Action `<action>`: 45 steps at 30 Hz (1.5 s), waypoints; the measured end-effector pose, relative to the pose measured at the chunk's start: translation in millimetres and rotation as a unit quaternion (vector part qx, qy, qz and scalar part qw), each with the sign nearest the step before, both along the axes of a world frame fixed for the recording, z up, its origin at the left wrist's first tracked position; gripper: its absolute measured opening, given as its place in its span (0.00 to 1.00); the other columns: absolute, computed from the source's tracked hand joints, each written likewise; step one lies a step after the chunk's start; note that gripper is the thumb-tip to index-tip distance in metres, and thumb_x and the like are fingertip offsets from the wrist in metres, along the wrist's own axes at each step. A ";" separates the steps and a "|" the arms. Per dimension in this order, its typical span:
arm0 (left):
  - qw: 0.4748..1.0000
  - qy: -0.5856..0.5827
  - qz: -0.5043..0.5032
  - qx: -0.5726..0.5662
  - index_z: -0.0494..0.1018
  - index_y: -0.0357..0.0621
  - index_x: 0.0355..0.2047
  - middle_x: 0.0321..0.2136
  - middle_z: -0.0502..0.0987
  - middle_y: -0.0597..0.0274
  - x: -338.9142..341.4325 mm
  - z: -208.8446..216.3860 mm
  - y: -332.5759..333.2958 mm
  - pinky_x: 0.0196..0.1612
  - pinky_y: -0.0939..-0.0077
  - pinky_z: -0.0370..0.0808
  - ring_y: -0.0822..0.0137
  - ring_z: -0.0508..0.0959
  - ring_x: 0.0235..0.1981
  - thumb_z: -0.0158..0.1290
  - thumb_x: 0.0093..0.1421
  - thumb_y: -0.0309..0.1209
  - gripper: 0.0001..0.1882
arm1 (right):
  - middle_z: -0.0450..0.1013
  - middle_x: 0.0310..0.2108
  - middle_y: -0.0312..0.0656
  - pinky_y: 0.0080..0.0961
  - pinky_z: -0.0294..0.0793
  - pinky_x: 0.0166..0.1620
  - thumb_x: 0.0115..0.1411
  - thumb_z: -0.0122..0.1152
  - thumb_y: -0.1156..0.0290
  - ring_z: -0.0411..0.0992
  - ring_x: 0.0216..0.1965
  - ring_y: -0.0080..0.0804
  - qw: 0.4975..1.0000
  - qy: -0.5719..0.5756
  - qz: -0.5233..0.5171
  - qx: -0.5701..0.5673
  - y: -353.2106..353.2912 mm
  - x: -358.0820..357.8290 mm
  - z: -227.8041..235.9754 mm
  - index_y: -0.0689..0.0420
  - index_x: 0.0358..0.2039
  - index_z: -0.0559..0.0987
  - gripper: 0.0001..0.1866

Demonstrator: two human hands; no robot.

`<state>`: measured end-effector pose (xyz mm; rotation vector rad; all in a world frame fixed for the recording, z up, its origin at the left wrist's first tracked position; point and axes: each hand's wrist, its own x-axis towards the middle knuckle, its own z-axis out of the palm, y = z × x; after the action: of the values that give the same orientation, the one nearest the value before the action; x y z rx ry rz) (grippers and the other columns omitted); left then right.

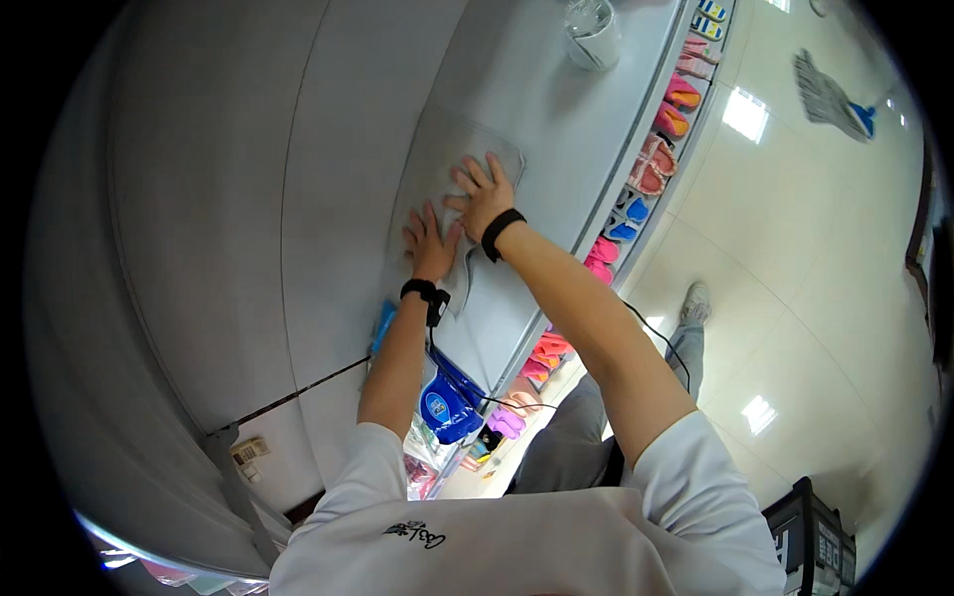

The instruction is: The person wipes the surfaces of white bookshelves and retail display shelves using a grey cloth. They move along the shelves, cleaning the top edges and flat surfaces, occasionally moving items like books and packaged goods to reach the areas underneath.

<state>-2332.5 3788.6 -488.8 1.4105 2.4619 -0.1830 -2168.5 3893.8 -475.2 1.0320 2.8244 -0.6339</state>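
Observation:
Both my hands lie on a thin, flat, greyish sheet (445, 137) on the light grey top of a low shelf unit (581, 139). I cannot tell whether the sheet is cloth or plastic. My left hand (431, 248) presses down near its left edge with the fingers spread. Just ahead and to the right, my right hand (484, 202) rests with its fingers apart too. Neither hand grips anything. Below them a loose fold (460, 278) of the sheet bunches up. Black bands circle both wrists, and a cable runs from the left one.
A clear container with a white roll (594, 42) stands at the far end. Nearer me is a blue packet (449, 409). Colourful slippers (651, 164) line the shelf below. On the tiled floor lie a mop head (830, 96) and a black case (813, 536). A grey wall (219, 199) rises at left.

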 end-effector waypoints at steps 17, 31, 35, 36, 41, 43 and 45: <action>1.000 0.008 0.023 0.007 0.36 0.56 0.71 0.70 0.32 0.44 87.7 -3.7 20.1 0.61 0.25 0.38 0.33 0.33 0.69 0.42 0.63 0.57 0.44 | 0.48 0.71 0.30 0.53 0.23 0.69 0.65 0.45 0.49 0.36 0.72 0.37 0.995 0.084 -0.026 0.042 15.1 87.8 -5.4 0.28 0.62 0.67 0.24; 0.999 0.003 0.029 0.019 0.39 0.51 0.70 0.70 0.35 0.39 161.7 6.5 11.4 0.61 0.25 0.37 0.35 0.34 0.69 0.44 0.63 0.57 0.45 | 0.52 0.69 0.34 0.54 0.30 0.69 0.61 0.50 0.51 0.40 0.71 0.40 0.984 0.166 -0.039 0.054 4.8 144.9 -12.1 0.31 0.59 0.71 0.24; 0.999 -0.008 0.033 0.015 0.40 0.52 0.70 0.70 0.35 0.40 144.4 8.6 46.4 0.61 0.25 0.39 0.35 0.34 0.69 0.43 0.63 0.57 0.43 | 0.53 0.68 0.34 0.54 0.31 0.69 0.60 0.52 0.52 0.40 0.71 0.39 0.988 0.139 -0.047 0.053 35.1 126.6 -5.0 0.30 0.58 0.72 0.23; 0.999 -0.003 0.037 0.018 0.40 0.53 0.70 0.70 0.36 0.41 139.9 7.5 55.4 0.61 0.25 0.40 0.35 0.35 0.69 0.42 0.64 0.57 0.43 | 0.51 0.69 0.33 0.53 0.29 0.69 0.62 0.50 0.51 0.39 0.72 0.38 0.993 0.108 -0.038 0.035 43.8 121.1 -2.4 0.29 0.59 0.70 0.24; 0.999 0.006 0.028 0.031 0.40 0.56 0.70 0.70 0.37 0.43 122.0 7.6 99.9 0.61 0.25 0.41 0.36 0.36 0.69 0.40 0.65 0.57 0.41 | 0.44 0.72 0.29 0.53 0.22 0.69 0.67 0.40 0.48 0.32 0.73 0.36 0.999 0.031 -0.030 0.018 87.9 98.6 7.7 0.27 0.63 0.65 0.24; 0.999 0.015 0.046 0.018 0.40 0.56 0.70 0.70 0.37 0.43 113.4 5.0 112.6 0.61 0.25 0.41 0.36 0.37 0.69 0.38 0.65 0.58 0.40 | 0.43 0.72 0.30 0.52 0.22 0.69 0.67 0.39 0.48 0.32 0.73 0.37 0.999 0.031 -0.030 -0.007 100.6 88.8 9.9 0.27 0.63 0.64 0.24; 0.998 0.012 0.053 0.015 0.40 0.56 0.70 0.70 0.36 0.43 106.1 5.1 123.4 0.61 0.24 0.41 0.36 0.36 0.69 0.38 0.66 0.58 0.40 | 0.43 0.72 0.29 0.52 0.22 0.69 0.67 0.38 0.48 0.31 0.73 0.37 0.999 0.023 -0.024 -0.012 112.8 79.7 11.4 0.26 0.63 0.63 0.24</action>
<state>-2226.4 3912.0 -483.7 1.2915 2.5619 -0.1420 -2088.8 4006.6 -463.8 1.0977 2.8305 -0.7037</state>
